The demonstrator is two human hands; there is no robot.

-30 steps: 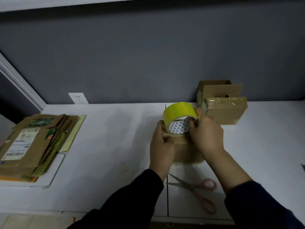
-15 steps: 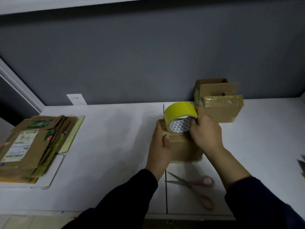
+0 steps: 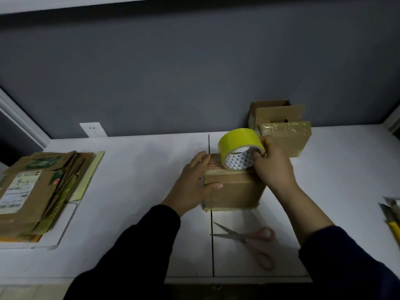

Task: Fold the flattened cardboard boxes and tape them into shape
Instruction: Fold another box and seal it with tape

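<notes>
Centrally on the white table (image 3: 134,174) sits a folded-up cardboard box (image 3: 237,192), brown and closed on top, straddling the dark seam that runs down the tabletop. The left hand (image 3: 191,188) steadies it: the fingers lie straight and flat against the box's left side, and the thumb is laid across the near top edge, pressing rather than curling round anything. The right hand (image 3: 273,167) grasps a yellow tape roll (image 3: 238,140), with the fingers hooked over its right rim; the roll stands on edge, resting on the far part of the box's top, its white patterned core facing the camera. Whether a strip of tape is already drawn out from it cannot be told. Just near of the box lie scissors (image 3: 246,238) with pinkish handles, their blades parted and pointing left. Behind the right hand, against the grey wall, stand two assembled boxes (image 3: 284,135), the nearer one glossy with tape. Well apart at the table's left edge is a stack of flattened cardboard boxes (image 3: 32,191), the top one bearing a white label. A white wall socket (image 3: 93,129) sits above the table's back edge.
</notes>
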